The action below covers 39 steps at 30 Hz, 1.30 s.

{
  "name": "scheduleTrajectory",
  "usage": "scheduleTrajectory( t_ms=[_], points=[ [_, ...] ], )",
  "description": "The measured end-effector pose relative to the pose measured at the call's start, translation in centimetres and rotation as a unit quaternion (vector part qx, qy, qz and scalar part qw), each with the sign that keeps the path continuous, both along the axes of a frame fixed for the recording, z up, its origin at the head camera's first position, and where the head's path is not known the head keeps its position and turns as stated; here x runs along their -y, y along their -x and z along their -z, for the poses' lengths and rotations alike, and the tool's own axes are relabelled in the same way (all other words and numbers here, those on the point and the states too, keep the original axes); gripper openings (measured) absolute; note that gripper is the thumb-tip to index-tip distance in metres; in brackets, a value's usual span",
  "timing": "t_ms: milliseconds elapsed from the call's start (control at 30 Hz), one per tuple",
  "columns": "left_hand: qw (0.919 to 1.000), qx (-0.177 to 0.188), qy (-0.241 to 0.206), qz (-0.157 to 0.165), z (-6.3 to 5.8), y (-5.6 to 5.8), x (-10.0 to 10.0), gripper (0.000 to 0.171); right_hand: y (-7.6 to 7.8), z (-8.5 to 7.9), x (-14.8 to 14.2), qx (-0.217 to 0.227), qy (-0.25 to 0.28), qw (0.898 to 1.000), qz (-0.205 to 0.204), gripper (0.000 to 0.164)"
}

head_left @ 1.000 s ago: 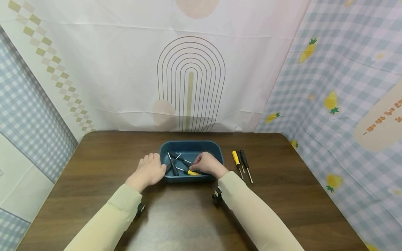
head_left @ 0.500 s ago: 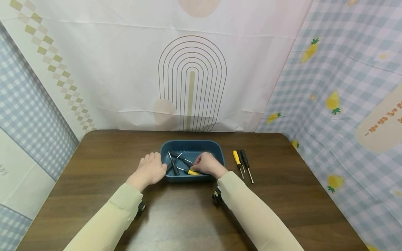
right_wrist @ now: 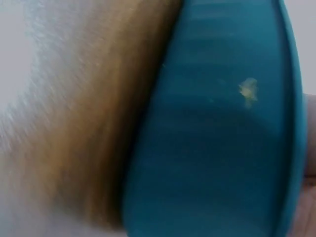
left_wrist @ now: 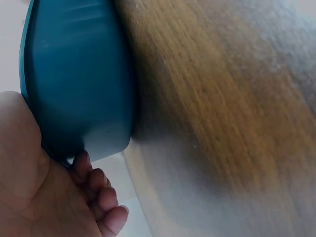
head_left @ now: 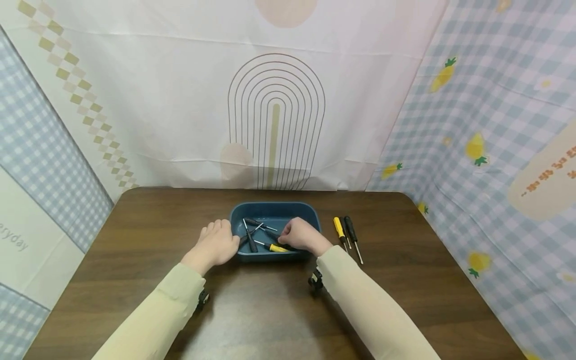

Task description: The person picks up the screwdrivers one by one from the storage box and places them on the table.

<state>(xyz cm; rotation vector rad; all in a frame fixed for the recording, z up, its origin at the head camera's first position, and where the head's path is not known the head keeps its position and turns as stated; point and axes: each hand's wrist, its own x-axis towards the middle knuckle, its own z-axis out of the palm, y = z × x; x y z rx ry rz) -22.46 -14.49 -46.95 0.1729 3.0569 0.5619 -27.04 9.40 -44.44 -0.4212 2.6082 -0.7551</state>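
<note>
A blue plastic tray (head_left: 276,207) holds several screwdrivers. My left hand (head_left: 219,243) grips its left end; in the left wrist view the thumb side lies over the rim and the fingers (left_wrist: 107,198) curl outside the wall. Inside the tray my right hand (head_left: 300,235) pinches the handle end of a black screwdriver (head_left: 272,236), partly hidden by the fingers. A yellow-handled screwdriver (head_left: 276,248) lies just below those fingertips. Further left, black screwdrivers (head_left: 250,242) lie crossed. In the right wrist view the tray wall (right_wrist: 212,123) hides most of the right hand.
Right of the tray, a yellow-handled screwdriver (head_left: 338,227) and a black-handled screwdriver (head_left: 350,229) lie side by side on the brown wooden table (head_left: 180,205). A white patterned cloth (head_left: 180,100) hangs behind the table, and a checked cloth (head_left: 486,200) hangs on the right.
My right hand has shifted slightly right inside the tray, and more of the black handle by its fingertips shows. A black screwdriver at the back has shifted a little. The left hand stays put.
</note>
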Motion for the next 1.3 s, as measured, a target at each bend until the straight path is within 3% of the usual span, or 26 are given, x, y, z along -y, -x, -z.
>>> scheduleTrajectory(
  t_ms=[233, 500, 800, 900, 1033, 1300],
  points=[
    [1.0000, -0.005, 0.001, 0.002, 0.0, 0.0, -0.1, 0.039, 0.0, -1.7, -1.7, 0.028, 0.053, 0.998, 0.004, 0.014],
    [1.0000, 0.000, 0.002, 0.002, -0.1, 0.0, -0.1, 0.040, 0.4, -2.2, -3.4, 0.047, 0.091, 0.993, 0.052, 0.018],
    [1.0000, -0.002, 0.004, 0.000, -0.1, 0.0, -0.2, 0.040, 0.4, -2.7, -3.7, 0.047, 0.119, 0.989, 0.071, 0.022],
    [1.0000, 0.001, 0.004, 0.000, 0.0, -0.1, -0.2, 0.039, 0.6, -3.1, -3.9, 0.051, 0.183, 0.979, 0.078, 0.022],
    [1.0000, 0.005, 0.000, -0.001, 0.0, -0.1, -0.2, 0.040, 1.2, -3.8, -5.0, 0.064, 0.275, 0.955, 0.091, 0.024],
    [1.0000, 0.008, -0.004, 0.000, 0.0, -0.1, -0.1, 0.039, 1.9, -4.8, -9.8, 0.071, 0.322, 0.932, 0.151, 0.034]
  ],
)
